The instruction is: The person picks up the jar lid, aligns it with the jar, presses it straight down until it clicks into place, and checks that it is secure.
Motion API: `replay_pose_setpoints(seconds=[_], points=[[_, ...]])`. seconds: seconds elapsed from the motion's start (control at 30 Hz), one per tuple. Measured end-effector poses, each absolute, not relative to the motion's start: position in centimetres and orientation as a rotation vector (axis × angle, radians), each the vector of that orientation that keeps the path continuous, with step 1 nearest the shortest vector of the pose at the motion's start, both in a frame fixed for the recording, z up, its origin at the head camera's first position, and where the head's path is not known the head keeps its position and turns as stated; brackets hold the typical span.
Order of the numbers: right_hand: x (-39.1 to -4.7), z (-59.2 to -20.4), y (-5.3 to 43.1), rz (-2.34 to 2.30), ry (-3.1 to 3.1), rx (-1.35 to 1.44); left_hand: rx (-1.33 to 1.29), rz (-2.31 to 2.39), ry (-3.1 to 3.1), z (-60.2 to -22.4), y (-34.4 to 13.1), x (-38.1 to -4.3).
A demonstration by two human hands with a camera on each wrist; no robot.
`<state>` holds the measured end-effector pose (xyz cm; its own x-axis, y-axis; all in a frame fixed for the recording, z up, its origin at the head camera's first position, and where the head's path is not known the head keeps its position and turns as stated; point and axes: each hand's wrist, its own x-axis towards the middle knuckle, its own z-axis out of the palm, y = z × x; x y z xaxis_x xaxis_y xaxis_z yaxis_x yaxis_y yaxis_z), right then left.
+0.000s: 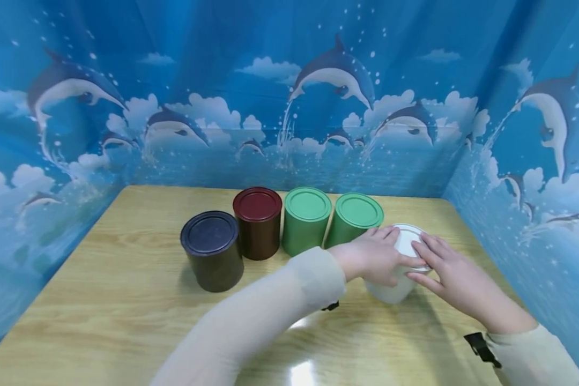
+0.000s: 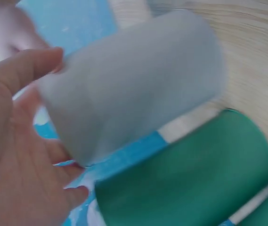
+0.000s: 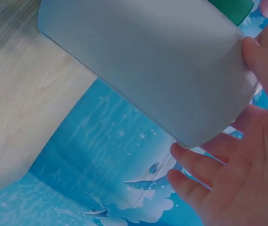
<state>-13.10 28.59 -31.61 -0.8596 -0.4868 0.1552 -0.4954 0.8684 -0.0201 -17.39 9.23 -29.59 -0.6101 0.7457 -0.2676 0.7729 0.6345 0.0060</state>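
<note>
A white can [image 1: 388,292] with a white lid [image 1: 407,244] stands at the right of the table. My left hand [image 1: 375,256] holds its top rim from the left, fingers across the lid's edge and thumb at the front. From the right, my right hand [image 1: 458,276] grips the same rim, its fingertips close to those of the left. In the left wrist view, the left thumb [image 2: 49,60] lies against the pale side of the can [image 2: 134,89]. The right wrist view shows the right thumb and fingers around the rim end of the can [image 3: 143,61].
Left of the white can, two green cans [image 1: 305,233] [image 1: 347,228], a dark red can [image 1: 259,236] and a black can [image 1: 216,262] stand lidded on the wooden table [image 1: 101,300]. A blue dolphin-print curtain [image 1: 251,64] surrounds the back and sides.
</note>
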Motion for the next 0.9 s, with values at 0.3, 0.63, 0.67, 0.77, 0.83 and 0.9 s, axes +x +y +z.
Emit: replay_pose_setpoints(seconds=[0.3,0.63,0.67,0.77,0.83,0.9], points=[[-13.4,-31.7,28.8,0.067,-3.089,0.732,1.504,-0.254,2.686,-31.8,8.1,-17.2],[-13.5,-31.3,28.7,0.023,-3.070,0.733,1.494,-0.119,2.737,-31.9,7.8,-16.9],[-13.5,-31.2,28.6,0.023,-3.084,0.719,1.464,-0.104,2.740,-32.0,7.8,-16.8],[-13.4,-31.1,28.3,0.006,-3.102,0.690,1.387,-0.063,2.758,-32.1,7.4,-16.5],[-13.2,-31.0,27.8,-0.013,-3.096,0.681,1.343,-0.044,2.786,-32.1,7.0,-16.3],[-12.9,-30.8,27.2,-0.037,-3.063,0.690,1.297,-0.044,2.824,-32.1,6.4,-16.0]])
